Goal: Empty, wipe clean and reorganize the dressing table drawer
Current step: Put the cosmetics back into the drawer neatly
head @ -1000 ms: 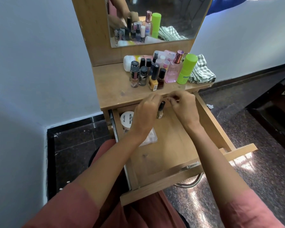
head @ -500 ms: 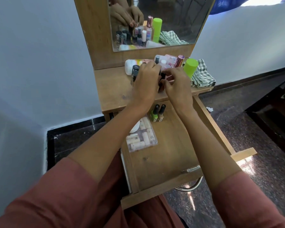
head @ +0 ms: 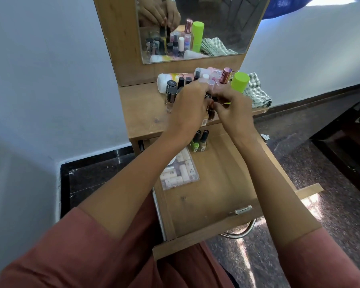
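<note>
The wooden drawer (head: 216, 190) is pulled out below the dressing table top (head: 141, 113). At its back stand a green nail polish bottle (head: 194, 143) and a beige nail polish bottle (head: 203, 142). A clear box of small tubes (head: 180, 172) lies at the drawer's left. Both hands are over the front of the table top, among the nail polish bottles (head: 172, 94). My left hand (head: 187, 110) curls round a bottle there. My right hand (head: 234, 110) pinches a dark nail polish bottle (head: 211, 113) between the two hands.
On the table top are a white tube (head: 166, 80) lying down, a pink perfume bottle with a rose-gold cap (head: 226, 75), a lime green cylinder (head: 240, 82) and a checked cloth (head: 257, 94). A mirror (head: 195, 28) stands behind. A white round container (head: 173, 161) peeks from under my left arm.
A second ago both hands were setting a nail polish bottle in the drawer's back. They have since risen to the table top and closed on bottles there.
</note>
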